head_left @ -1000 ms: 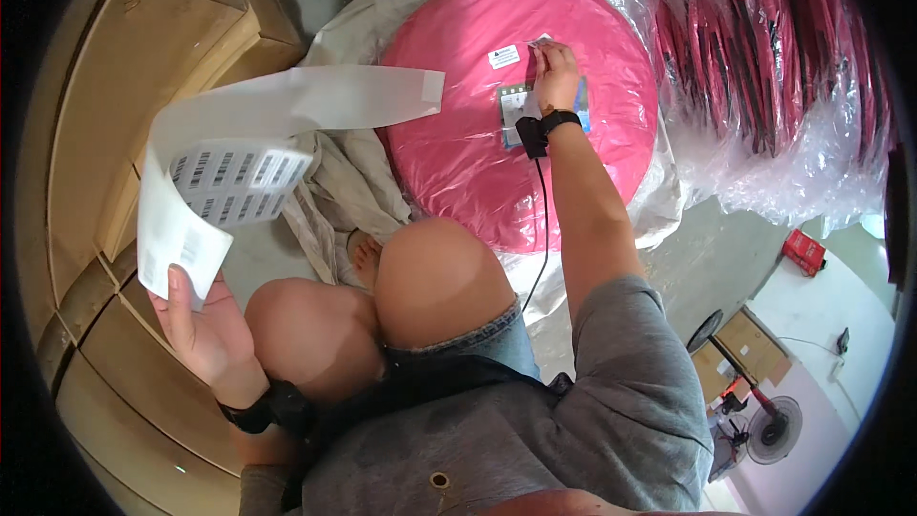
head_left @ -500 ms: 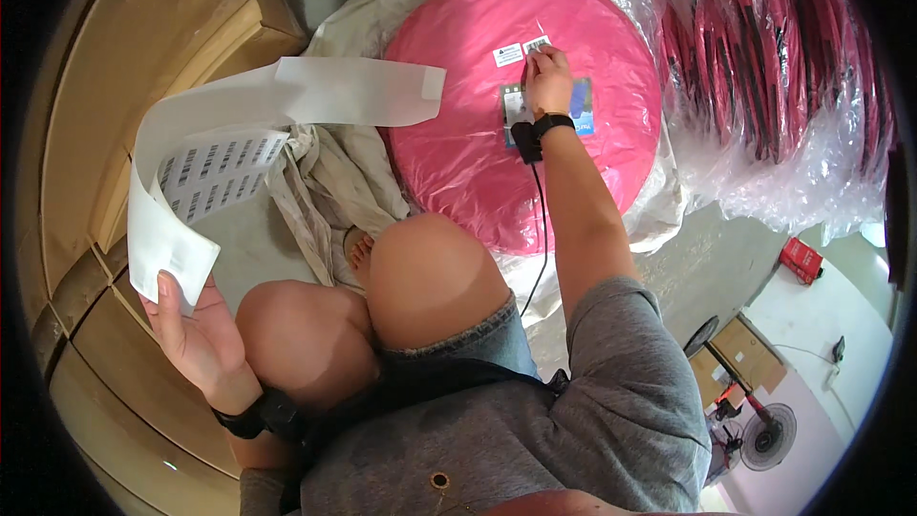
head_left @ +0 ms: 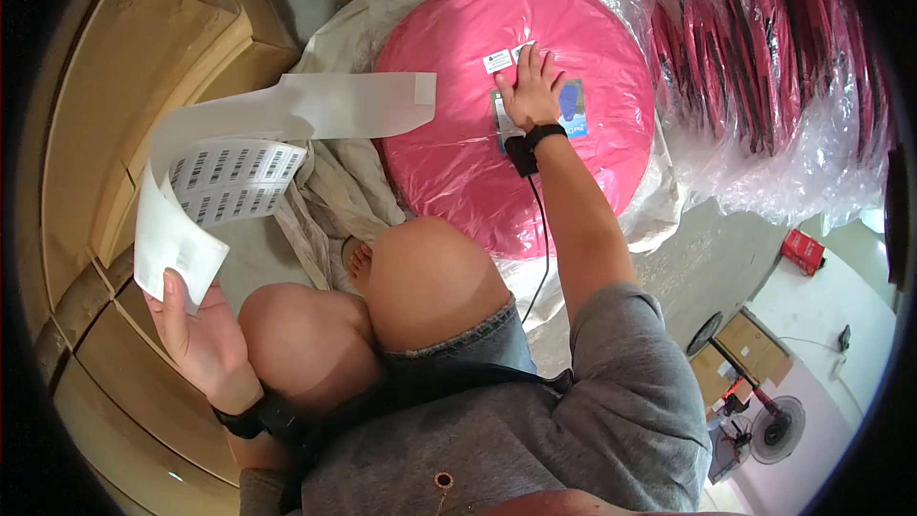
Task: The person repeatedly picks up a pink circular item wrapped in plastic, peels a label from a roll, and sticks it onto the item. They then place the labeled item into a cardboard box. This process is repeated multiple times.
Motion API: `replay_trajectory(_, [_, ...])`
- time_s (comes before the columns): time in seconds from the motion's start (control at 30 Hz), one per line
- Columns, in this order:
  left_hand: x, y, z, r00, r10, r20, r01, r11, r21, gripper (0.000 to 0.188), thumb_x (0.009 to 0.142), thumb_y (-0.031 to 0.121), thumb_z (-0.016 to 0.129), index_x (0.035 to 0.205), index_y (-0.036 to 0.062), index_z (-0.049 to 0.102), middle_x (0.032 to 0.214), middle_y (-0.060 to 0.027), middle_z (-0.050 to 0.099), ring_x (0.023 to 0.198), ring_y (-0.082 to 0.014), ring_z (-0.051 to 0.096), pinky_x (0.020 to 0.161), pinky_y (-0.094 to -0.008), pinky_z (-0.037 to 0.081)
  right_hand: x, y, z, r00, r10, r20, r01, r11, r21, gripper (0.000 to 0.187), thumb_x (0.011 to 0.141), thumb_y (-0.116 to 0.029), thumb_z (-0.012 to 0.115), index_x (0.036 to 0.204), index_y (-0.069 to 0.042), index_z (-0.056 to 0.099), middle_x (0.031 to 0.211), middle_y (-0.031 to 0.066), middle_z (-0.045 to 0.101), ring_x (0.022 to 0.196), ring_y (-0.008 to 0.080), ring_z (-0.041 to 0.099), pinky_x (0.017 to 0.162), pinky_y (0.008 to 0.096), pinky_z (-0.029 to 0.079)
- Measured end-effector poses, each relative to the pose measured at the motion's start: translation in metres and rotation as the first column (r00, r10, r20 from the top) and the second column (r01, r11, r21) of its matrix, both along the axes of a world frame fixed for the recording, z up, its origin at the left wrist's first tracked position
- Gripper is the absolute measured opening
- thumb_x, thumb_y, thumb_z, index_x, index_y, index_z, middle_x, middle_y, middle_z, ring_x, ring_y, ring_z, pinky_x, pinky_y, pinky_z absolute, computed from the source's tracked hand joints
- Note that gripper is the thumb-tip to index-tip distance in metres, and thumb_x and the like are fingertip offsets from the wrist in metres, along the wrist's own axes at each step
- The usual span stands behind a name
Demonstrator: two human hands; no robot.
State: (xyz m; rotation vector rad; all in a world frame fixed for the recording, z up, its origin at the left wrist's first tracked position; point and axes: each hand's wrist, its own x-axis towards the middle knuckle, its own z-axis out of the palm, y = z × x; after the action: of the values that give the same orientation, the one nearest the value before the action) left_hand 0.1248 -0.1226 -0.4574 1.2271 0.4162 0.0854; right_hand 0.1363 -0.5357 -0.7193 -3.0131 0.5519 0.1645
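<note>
My left hand [head_left: 196,333] grips the end of a long curling strip of barcode labels [head_left: 239,182], thumb on its face. The strip's pale backing loops up and rightward, its far end reaching the edge of a round pink bundle in clear plastic [head_left: 449,162]. On that bundle my right hand [head_left: 533,96] lies flat with fingers spread, covering part of a blue printed card [head_left: 573,113]. Its fingertips touch a small white label [head_left: 521,51], partly hidden beneath them. Beside that is a second white label with small print [head_left: 497,61].
Cardboard boxes [head_left: 143,57] line the left side. More pink bundles wrapped in clear plastic [head_left: 755,57] stand at the upper right. Pale sheeting [head_left: 344,182] lies under the round bundle. A fan [head_left: 776,430] and a red box [head_left: 802,253] show at the right.
My right hand has gone from bunched fingers at the small label to a flat, spread palm. The label strip has shifted slightly, showing more of its barcodes.
</note>
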Motion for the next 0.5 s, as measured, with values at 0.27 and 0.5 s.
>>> replay_trajectory(0.27, [-0.003,-0.005,0.002,0.992,-0.077,-0.103,0.070,0.995,-0.068,0.038,0.084,0.010,0.051,0.119,-0.0005,0.041,0.115,-0.0129,0.049,0.105,-0.0232,0.048,0.091,-0.0368,0.038,-0.001,0.014,0.010,0.990,0.031,-0.135,-0.032,0.999,0.001,0.076,0.081,-0.060,0.033,0.137,-0.010,0.016,0.143,0.0119,0.011,0.132,0.0320,0.006,0.103,0.0552,0.003])
replay_trajectory(0.5, [-0.035,-0.034,0.041,0.950,-0.143,-0.277,0.128,0.989,-0.070,0.041,0.075,0.001,0.060,0.113,-0.0022,0.045,0.111,-0.0092,0.052,0.101,-0.0162,0.049,0.090,-0.0296,0.036,-0.056,0.047,0.095,0.968,0.080,-0.240,0.015,0.930,0.368,0.050,0.080,-0.035,0.048,0.119,-0.005,0.043,0.120,0.0183,0.046,0.114,0.0328,0.040,0.096,0.0446,0.030])
